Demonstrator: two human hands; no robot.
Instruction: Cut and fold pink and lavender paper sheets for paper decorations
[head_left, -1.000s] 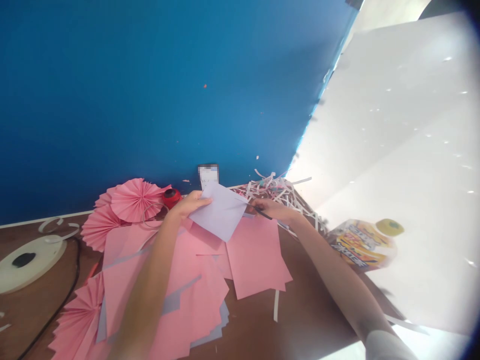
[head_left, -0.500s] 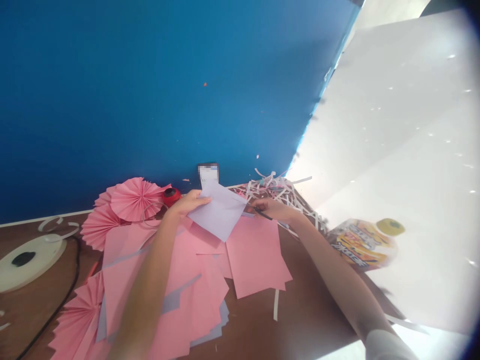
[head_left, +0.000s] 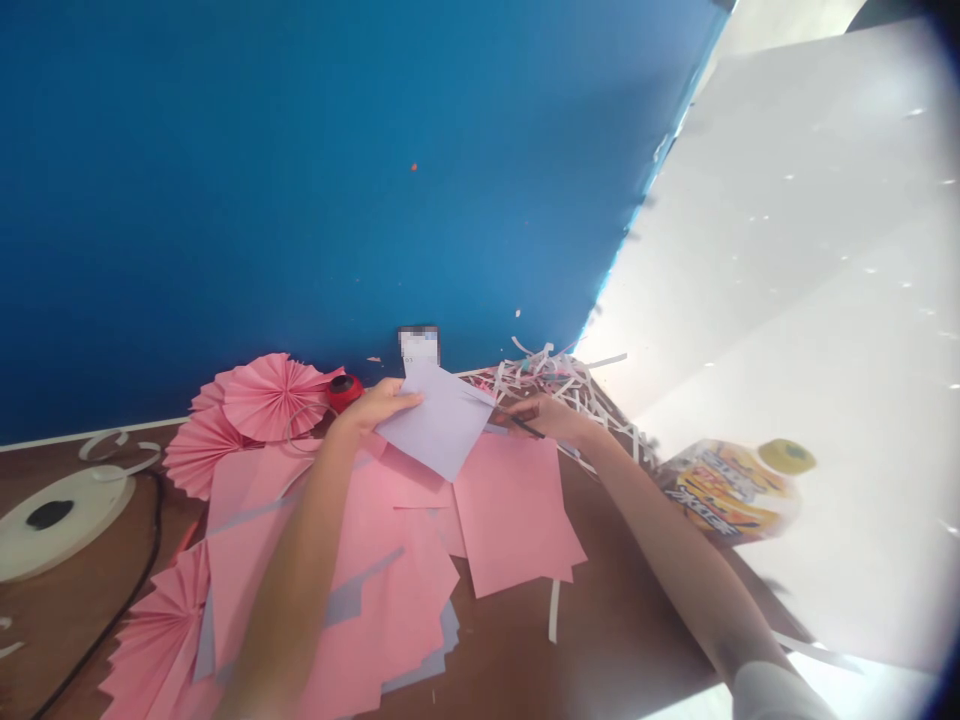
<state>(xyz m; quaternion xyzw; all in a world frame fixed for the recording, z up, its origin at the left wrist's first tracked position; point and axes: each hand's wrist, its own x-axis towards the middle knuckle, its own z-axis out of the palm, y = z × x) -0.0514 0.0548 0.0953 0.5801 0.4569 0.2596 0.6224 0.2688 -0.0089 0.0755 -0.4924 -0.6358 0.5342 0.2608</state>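
Lilac paper point(head_left: 439, 425) hangs in the air near the far edge of the wooden table point(head_left: 630, 620), above loose pink sheets point(head_left: 510, 520). The left hand point(head_left: 379, 405) is closed on the sheet's left corner, with the fingers lying across it. The right hand point(head_left: 547, 418) is curled around a thin dark tool point(head_left: 529, 428), perhaps a scissor blade, though its full shape is hidden. The tip meets the sheet's right edge.

With nothing under the sheet, it could flex or slip, and a sudden push from the tool could crease or tear it. Strips of paper point(head_left: 559, 385) just behind the right hand could also snag.

Both forearms reach inward from the table's near edge, the left across the pink sheets, the right on a long diagonal.
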